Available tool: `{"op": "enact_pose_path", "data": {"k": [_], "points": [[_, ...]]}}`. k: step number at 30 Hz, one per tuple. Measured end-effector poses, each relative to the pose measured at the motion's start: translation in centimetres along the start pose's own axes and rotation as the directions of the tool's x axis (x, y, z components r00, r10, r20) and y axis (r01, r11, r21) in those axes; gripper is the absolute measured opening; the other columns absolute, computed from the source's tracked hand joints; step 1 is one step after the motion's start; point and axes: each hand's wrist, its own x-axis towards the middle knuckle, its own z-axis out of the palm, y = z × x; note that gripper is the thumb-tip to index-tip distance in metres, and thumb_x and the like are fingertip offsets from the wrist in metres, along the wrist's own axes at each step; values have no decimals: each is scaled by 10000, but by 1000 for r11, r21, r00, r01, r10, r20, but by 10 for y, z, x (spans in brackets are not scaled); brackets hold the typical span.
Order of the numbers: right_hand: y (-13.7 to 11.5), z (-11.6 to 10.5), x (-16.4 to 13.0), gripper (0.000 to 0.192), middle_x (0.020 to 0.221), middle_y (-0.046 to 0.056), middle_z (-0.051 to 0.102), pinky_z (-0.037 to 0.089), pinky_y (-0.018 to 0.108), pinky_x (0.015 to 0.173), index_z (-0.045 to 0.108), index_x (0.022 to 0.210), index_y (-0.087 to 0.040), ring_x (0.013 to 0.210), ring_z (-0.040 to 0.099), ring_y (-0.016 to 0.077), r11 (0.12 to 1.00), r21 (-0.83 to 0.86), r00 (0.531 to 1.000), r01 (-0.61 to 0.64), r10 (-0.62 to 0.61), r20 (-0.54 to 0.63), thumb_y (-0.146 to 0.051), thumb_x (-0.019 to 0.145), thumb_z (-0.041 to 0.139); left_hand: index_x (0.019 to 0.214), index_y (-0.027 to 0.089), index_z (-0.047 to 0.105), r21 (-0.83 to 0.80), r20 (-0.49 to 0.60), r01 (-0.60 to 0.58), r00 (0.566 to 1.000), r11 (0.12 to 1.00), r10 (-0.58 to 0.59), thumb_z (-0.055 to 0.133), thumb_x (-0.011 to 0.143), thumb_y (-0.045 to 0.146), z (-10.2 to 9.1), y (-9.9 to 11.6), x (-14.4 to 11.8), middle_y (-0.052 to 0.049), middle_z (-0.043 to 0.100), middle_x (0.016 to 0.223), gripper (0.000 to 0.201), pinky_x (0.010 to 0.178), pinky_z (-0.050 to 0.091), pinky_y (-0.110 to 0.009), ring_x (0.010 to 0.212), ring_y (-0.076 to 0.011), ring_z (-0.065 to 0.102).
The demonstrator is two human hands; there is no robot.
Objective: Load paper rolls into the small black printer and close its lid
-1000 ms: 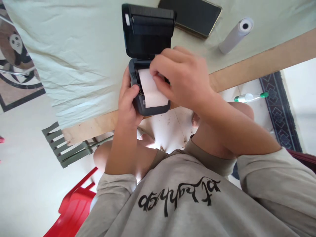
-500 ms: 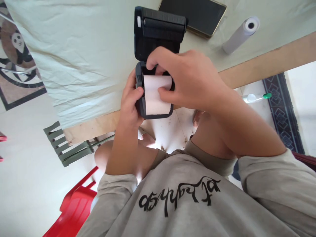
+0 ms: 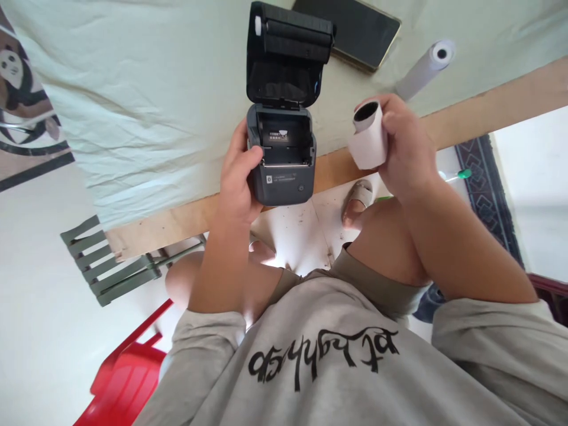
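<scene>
My left hand [image 3: 239,174] grips the left side of a small dark grey label printer [image 3: 284,186], thumb on its upper edge. The printer's black lid [image 3: 284,80] is flipped up, and its paper bay [image 3: 288,151] shows bare, with a small label inside. To the right, my right hand [image 3: 406,145] is closed around a white paper roll [image 3: 375,142] with a dark core, its loose end hanging toward the printer. A gap separates roll and printer. Some of my right fingers are hidden behind the roll.
A dark tablet or phone [image 3: 355,32] lies on the pale tablecloth [image 3: 155,106] behind the printer. Near the table's wooden edge [image 3: 488,109], a longer white roll [image 3: 426,68] stands at the right. A red plastic chair [image 3: 128,373] and a green slatted stool [image 3: 110,260] are below left.
The paper roll has come out of the printer's bay in my right hand, which moved right. My left hand still holds the printer, its lid still up.
</scene>
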Motion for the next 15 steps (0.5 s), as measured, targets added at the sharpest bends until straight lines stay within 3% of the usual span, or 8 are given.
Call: {"op": "enact_pose_path", "data": {"k": [4, 7, 9, 15], "points": [[-6, 1, 6, 227, 871, 7, 461, 417, 269, 762, 453, 985, -234, 783, 442, 120, 984, -76, 987, 159, -161, -16, -347, 795, 504, 1058, 311, 578, -28, 4, 1, 1000, 1000, -1, 528, 805, 286, 1, 1, -1, 6, 638, 974, 260, 789, 501, -376, 903, -220, 629], [-10, 0, 18, 115, 925, 38, 459, 373, 350, 931, 461, 869, -213, 940, 438, 165, 917, -308, 956, 253, -286, -68, -293, 811, 519, 1041, 309, 587, -21, -2, -7, 1000, 1000, 7, 526, 804, 300, 3, 1, 0, 6, 633, 976, 244, 792, 512, -369, 923, -222, 626], [-5, 0, 26, 149, 995, 61, 471, 350, 386, 966, 466, 884, -226, 1025, 430, 202, 872, -406, 940, 272, -332, -83, -316, 799, 549, 1029, 310, 588, -11, -15, -21, 1000, 1000, 21, 521, 804, 316, 5, 0, 0, 8, 633, 985, 235, 787, 517, -358, 938, -221, 622], [4, 2, 25, 287, 1096, 35, 561, 354, 412, 957, 438, 1062, -284, 1034, 498, 223, 835, -517, 962, 189, -262, -72, -321, 794, 534, 1035, 299, 589, -3, -6, -34, 999, 999, 34, 521, 805, 323, 5, -1, 1, -9, 631, 1008, 242, 793, 515, -367, 942, -225, 609]]}}
